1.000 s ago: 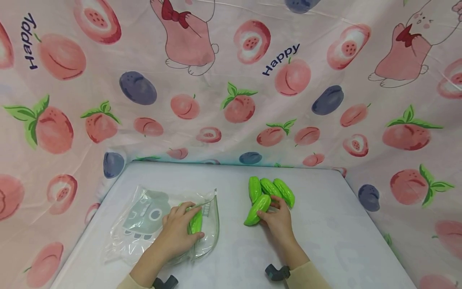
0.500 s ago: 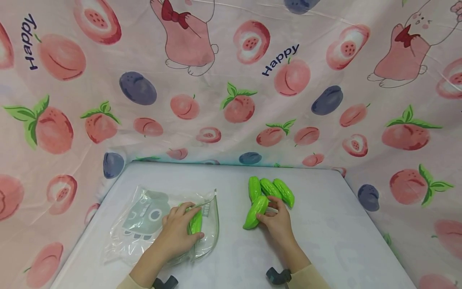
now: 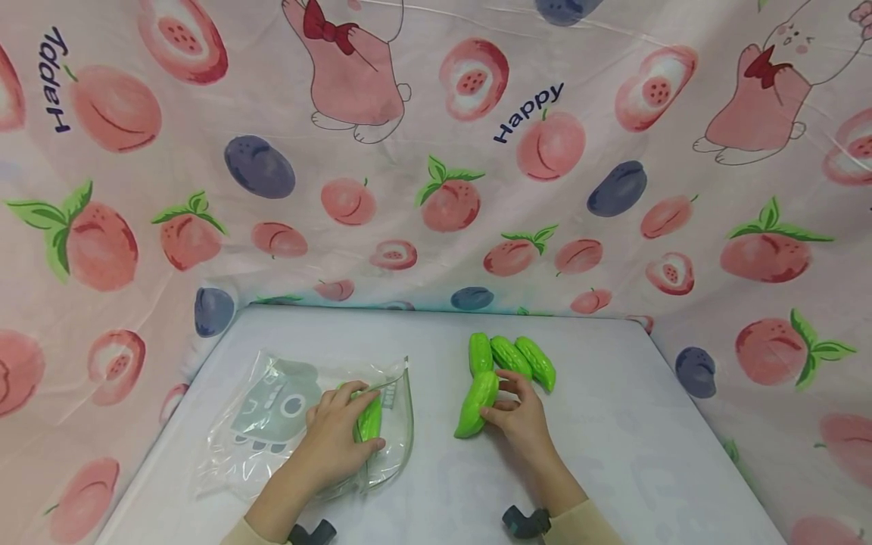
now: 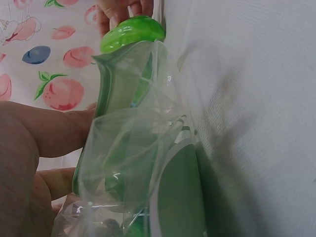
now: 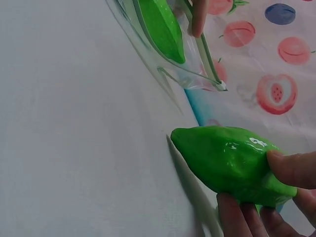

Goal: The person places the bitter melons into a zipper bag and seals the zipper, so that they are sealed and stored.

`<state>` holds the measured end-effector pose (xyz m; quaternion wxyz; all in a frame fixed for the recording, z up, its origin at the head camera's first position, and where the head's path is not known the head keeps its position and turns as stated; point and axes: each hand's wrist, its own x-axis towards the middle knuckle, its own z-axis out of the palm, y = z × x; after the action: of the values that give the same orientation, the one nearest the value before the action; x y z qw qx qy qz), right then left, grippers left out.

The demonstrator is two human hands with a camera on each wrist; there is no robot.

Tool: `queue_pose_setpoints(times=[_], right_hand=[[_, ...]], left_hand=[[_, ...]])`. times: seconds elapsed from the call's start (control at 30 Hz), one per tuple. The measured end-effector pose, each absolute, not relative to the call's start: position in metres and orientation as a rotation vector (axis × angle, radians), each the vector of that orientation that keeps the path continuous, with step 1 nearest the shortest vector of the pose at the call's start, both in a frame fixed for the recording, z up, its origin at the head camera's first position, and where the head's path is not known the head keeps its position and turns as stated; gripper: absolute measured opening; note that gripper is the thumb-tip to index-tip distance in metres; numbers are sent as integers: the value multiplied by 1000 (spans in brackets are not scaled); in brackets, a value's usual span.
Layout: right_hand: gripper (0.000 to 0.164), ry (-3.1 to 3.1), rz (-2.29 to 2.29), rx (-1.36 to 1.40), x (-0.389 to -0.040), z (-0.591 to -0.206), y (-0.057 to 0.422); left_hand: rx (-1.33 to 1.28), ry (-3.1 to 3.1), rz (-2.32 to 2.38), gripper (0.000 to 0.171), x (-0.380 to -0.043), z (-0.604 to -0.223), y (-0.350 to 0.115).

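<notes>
My right hand (image 3: 521,420) pinches a bright green toy bitter melon (image 3: 476,405) between thumb and fingers. In the right wrist view that bitter melon (image 5: 227,158) points its narrow end toward the bag. My left hand (image 3: 337,431) grips the mouth edge of a clear plastic zip bag (image 3: 235,454) lying at the left. Inside the bag, near its mouth, lies another green bitter melon (image 3: 370,420), partly hidden by my left hand. The left wrist view shows the bag mouth (image 4: 123,89) spread apart, with the held bitter melon (image 4: 133,33) beyond it.
Three more green bitter melons lie close together behind my right hand: a left one (image 3: 480,352), a middle one (image 3: 509,354) and a right one (image 3: 536,363). A fruit-patterned cloth (image 3: 409,189) hangs behind and beside the white table (image 3: 613,424).
My right hand has shifted slightly left and toward me with the bitter melon, which has turned more upright in the head view. My left hand and the bag stay put.
</notes>
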<state>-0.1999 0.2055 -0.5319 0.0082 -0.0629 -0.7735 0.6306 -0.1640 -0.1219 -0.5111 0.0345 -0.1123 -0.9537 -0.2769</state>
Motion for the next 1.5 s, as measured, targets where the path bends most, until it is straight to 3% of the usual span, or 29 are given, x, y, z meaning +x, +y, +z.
queue_pose_setpoints(times=[1.5], right_hand=[[75,-2391,2205,42,-185,-516,157]], left_hand=[[-348,-2943,-852,77,-165,-511,-123]])
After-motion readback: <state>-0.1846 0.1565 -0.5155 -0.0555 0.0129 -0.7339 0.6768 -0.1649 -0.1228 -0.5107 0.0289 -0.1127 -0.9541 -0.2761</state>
